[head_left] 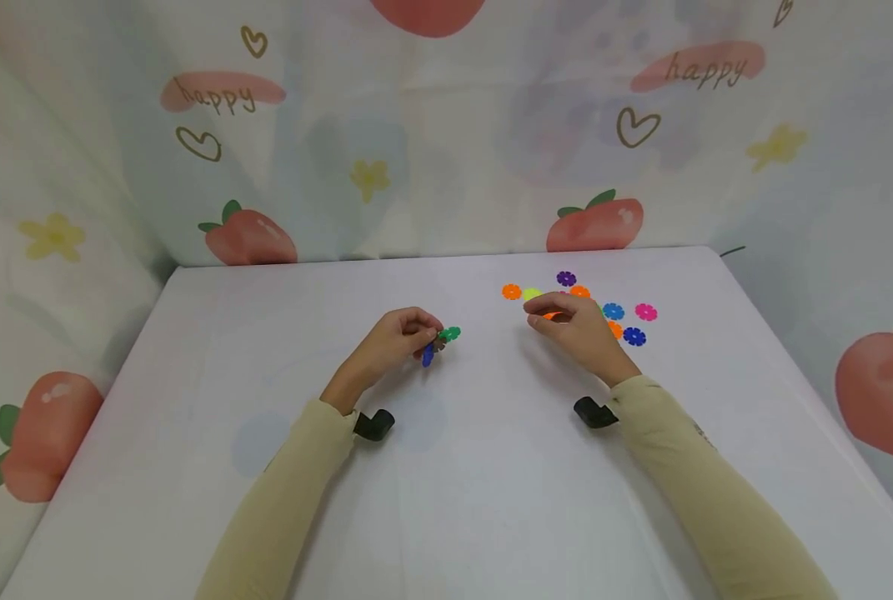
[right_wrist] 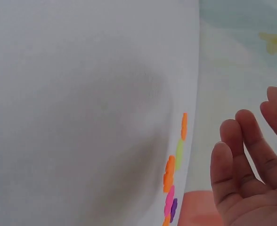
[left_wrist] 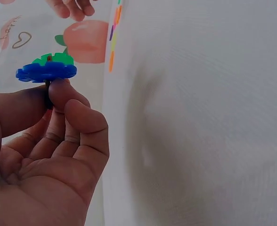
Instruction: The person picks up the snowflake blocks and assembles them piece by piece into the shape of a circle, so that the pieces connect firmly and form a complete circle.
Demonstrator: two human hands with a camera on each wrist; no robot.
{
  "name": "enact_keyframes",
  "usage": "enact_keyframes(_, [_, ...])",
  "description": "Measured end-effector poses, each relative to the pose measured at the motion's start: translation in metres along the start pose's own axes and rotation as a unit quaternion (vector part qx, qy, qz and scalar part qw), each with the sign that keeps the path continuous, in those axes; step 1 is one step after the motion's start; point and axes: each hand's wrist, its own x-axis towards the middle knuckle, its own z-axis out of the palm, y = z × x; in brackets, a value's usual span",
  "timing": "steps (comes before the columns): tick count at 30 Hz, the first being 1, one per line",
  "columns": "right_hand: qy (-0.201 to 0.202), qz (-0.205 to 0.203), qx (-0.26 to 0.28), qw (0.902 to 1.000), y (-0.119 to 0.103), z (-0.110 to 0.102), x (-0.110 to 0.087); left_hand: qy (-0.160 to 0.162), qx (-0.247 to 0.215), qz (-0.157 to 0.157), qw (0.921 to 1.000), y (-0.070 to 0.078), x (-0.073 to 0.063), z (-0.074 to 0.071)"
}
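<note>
Left hand (head_left: 392, 343) pinches joined discs (head_left: 439, 344) over a worktop (head_left: 446, 500).
Head: right hand (head_left: 577, 329) hangs near loose discs (head_left: 634, 337). Left wrist: joined discs seem light, stiff, best pinched by a rim (left_wrist: 24, 74). Right wrist: fingers (right_wrist: 231, 136) loosely parted, holding nothing.

long beige sleeves (head_left: 284, 492), the right one with a small dark mark (head_left: 703, 432); black angular wrist pieces (head_left: 375, 426)

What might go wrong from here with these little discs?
The left hand pinches the brown disc, with the blue disc and green disc seemingly joined to it; either might work loose if knocked. The right hand hovers near loose discs lying close together, so picking one could nudge others.
</note>
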Motion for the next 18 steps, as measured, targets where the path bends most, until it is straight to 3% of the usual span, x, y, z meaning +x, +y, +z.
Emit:
enact_keyframes(7, [0.018,-0.007,-0.028,0.9994,0.012,-0.025,-0.009,-0.002,0.004,0.005,1.0,-0.002,0.0,-0.003])
enact_keyframes(18, [0.027,0.039,-0.115,0.9923,0.03,-0.06,-0.023,0.007,0.009,-0.025,0.9996,-0.006,-0.001,-0.005])
